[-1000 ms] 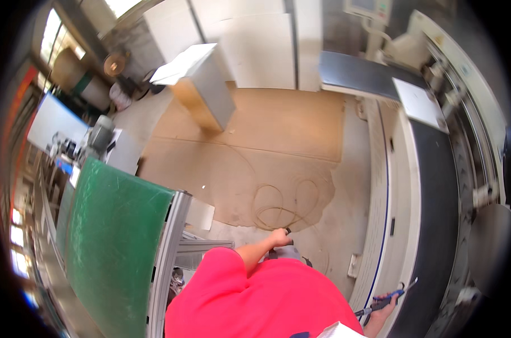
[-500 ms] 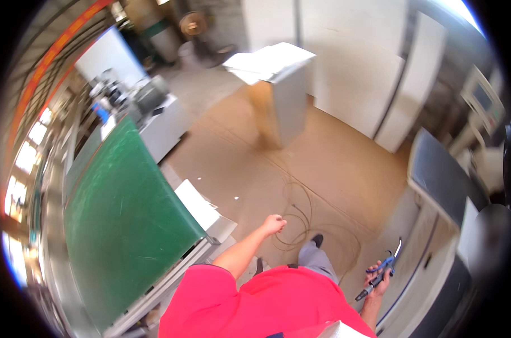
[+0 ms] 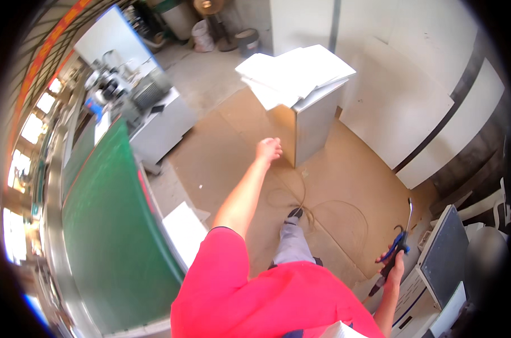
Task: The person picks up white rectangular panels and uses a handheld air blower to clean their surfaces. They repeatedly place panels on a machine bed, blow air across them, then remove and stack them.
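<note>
A: Swung round since half a sec ago — our view's turned, and the left hand (image 3: 268, 150) has gone from low by the hip to stretched out fwd, fingers loosely curled, holding nothing.

B: Left to right, then: green conveyor belt (image 3: 112, 236) along our left, grey machine cabinet (image 3: 162, 121) behind it, white boards (image 3: 292, 70) stacked on a metal box mid-floor. Left hand hangs near that box, not touching.

A: And the right hand (image 3: 395, 269) is closed round the blue-handled air gun (image 3: 397, 245), low on our right, nozzle pointing up.

B: Risk, we'd say: hose (image 3: 300, 194) loops on the floor right by our shoe (image 3: 294, 213). Step fwd w/o looking and the foot snags it — trip, or the gun gets yanked.
</note>
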The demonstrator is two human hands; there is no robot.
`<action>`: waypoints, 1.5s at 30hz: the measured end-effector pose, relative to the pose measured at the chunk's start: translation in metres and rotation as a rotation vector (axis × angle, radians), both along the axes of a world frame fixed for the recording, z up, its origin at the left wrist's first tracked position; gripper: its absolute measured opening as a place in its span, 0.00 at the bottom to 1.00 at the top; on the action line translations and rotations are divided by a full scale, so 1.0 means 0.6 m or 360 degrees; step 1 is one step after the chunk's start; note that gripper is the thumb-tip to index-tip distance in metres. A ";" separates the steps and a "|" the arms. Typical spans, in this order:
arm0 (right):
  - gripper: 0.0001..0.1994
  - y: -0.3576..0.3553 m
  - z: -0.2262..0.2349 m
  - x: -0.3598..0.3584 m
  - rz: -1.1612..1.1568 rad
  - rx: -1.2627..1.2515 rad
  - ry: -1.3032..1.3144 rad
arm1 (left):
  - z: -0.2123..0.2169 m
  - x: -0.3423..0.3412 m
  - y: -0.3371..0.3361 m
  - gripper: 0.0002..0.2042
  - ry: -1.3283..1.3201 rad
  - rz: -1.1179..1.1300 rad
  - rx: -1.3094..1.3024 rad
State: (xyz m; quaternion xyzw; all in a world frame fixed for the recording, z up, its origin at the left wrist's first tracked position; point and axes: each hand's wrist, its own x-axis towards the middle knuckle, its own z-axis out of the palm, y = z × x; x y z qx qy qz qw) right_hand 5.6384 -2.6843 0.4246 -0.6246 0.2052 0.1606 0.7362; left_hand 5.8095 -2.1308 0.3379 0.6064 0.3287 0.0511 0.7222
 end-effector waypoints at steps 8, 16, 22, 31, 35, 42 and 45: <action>0.32 0.134 -0.038 0.077 -0.0051 -0.0161 0.0253 | -0.040 0.442 0.148 0.27 0.0233 0.0625 0.0509; 0.28 0.245 -0.025 0.191 0.0132 -0.0222 0.0350 | -0.078 0.522 0.215 0.28 0.0239 0.0147 0.0354; 0.21 0.155 -0.006 0.120 0.0007 -0.0353 0.0287 | -0.055 0.376 0.336 0.29 -0.0064 -0.0157 -0.0240; 0.25 -0.035 -0.037 -0.352 -0.1640 -0.0228 0.0003 | 0.024 -0.005 -0.312 0.24 -0.0212 -0.0813 -0.0540; 0.23 -0.168 -0.060 -0.722 -0.2887 -0.0042 -0.0210 | 0.051 -0.241 -0.610 0.24 -0.0112 -0.1429 -0.1052; 0.22 -0.163 0.036 -1.127 -0.3247 0.0064 -0.0064 | 0.166 -0.639 -1.050 0.16 0.0224 -0.2284 -0.0895; 0.22 -0.183 0.068 -1.189 -0.3085 -0.0010 -0.0028 | 0.154 -0.797 -1.217 0.14 0.0285 -0.2563 -0.0861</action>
